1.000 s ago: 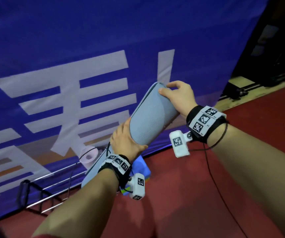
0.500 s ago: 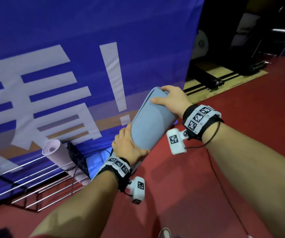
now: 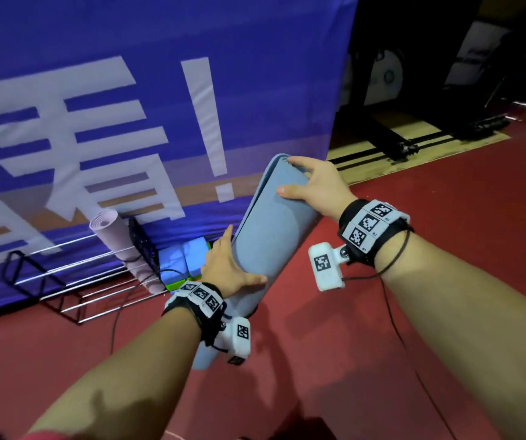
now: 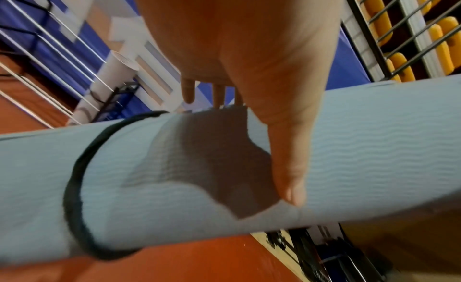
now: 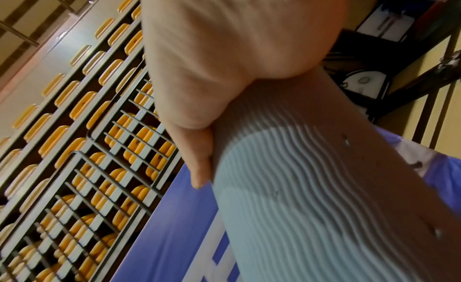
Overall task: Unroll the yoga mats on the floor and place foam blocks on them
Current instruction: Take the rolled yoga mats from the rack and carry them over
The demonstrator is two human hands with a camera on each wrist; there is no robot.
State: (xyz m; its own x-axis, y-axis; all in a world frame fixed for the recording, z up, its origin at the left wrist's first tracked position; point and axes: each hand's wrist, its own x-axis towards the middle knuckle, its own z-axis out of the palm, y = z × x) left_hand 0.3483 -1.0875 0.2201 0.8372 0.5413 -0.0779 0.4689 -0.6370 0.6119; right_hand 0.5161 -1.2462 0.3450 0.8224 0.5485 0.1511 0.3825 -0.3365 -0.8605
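Head view: left hand (image 3: 223, 268) and right hand (image 3: 315, 188) grip tilted rolled mat (image 3: 268, 236).

The head camera looked forward and down over both forearms toward the blue banner (image 3: 160, 74) and red floor (image 3: 445, 217). Each wrist camera sat close against its hand, looking along the fingers. All three views shared the rolled grey-blue mat (image 3: 265, 236) and the banner.

The rolled grey-blue foam yoga mat (image 3: 265, 230) has its lower end hidden behind the left wrist; blue foam blocks (image 3: 180, 258) sit partly behind the left hand (image 3: 223, 268).
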